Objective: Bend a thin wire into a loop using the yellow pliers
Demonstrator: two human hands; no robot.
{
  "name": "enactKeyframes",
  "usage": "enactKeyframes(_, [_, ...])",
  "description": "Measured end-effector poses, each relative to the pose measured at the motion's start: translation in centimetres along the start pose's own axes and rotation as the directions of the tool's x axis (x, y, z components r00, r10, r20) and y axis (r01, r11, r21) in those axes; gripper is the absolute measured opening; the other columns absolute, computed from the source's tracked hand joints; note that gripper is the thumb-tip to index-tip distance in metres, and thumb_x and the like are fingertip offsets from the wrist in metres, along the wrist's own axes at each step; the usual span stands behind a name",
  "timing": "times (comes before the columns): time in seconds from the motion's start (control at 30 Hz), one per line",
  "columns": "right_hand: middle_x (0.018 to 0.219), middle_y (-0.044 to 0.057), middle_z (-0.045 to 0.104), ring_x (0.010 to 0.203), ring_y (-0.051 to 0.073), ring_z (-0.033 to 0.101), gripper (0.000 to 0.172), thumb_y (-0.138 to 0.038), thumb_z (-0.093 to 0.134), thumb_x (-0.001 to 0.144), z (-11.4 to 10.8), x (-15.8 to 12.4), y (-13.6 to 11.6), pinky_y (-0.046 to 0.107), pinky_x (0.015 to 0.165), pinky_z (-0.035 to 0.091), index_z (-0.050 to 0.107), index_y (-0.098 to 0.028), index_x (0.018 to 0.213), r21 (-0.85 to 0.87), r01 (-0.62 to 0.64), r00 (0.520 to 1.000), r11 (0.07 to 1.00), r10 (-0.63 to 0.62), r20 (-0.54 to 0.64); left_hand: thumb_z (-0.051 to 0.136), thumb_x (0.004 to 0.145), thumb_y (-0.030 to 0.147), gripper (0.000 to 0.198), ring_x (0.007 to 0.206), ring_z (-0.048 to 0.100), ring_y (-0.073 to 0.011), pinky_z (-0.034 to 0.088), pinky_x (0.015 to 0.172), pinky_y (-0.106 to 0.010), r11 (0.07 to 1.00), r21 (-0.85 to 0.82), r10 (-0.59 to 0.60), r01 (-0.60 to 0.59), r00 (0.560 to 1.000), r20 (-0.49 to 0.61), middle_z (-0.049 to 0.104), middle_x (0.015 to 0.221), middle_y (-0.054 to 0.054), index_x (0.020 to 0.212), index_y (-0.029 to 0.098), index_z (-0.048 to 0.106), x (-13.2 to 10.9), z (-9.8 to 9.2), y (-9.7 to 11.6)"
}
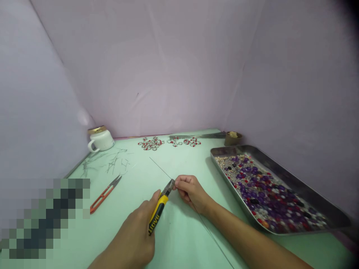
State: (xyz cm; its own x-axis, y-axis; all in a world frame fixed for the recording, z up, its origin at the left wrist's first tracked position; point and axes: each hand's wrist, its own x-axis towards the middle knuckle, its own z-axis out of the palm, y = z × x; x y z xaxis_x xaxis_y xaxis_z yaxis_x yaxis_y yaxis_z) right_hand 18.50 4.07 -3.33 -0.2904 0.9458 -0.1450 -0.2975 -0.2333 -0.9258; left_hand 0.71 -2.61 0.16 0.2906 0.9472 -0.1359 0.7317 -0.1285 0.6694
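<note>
My left hand is wrapped round the yellow and black handles of a pair of pliers. The jaws of the pliers meet a thin metal wire right beside my right fingertips. My right hand is closed in a pinch on that wire. One end of it sticks out past the jaws toward the upper left; the other runs under my right wrist to the bottom edge. What else the right fingertips may hold is hidden. Orange-handled thread snips lie to the left of the pliers.
A metal tray of mixed beads stands at the right, near my right forearm. Behind it are a small brown pot and a bundle of wires. Beaded loops lie at the back, cut wire bits and a white mug at left.
</note>
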Motion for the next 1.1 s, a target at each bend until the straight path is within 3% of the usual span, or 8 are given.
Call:
enactKeyframes(0.3, [0.034, -0.009, 0.034, 0.028, 0.003, 0.021, 0.010, -0.024, 0.056, 0.060, -0.01, 0.06, 0.05, 0.018, 0.029, 0.011, 0.056, -0.014, 0.058, -0.003, -0.011, 1.000, 1.000, 0.011, 0.003, 0.047, 0.070, 0.012, 0.066, 0.112, 0.048, -0.0266, 0.034, 0.096, -0.035, 0.999, 0.047, 0.018, -0.018, 1.000, 0.001, 0.054, 0.118, -0.010, 0.134, 0.021, 0.033, -0.05, 0.10, -0.12])
enactKeyframes(1.1, [0.035, -0.009, 0.036, 0.026, 0.002, 0.021, 0.011, -0.024, 0.054, 0.059, 0.33, 0.53, 0.10, 0.018, 0.028, 0.009, 0.055, -0.014, 0.058, -0.029, -0.023, 1.000, 0.999, 0.024, 0.010, 0.046, 0.072, 0.015, 0.064, 0.113, 0.047, -0.0264, 0.033, 0.097, -0.035, 0.997, 0.060, 0.043, -0.041, 0.998, -0.034, 0.057, 0.114, -0.011, 0.135, 0.018, 0.032, -0.21, 0.08, -0.19])
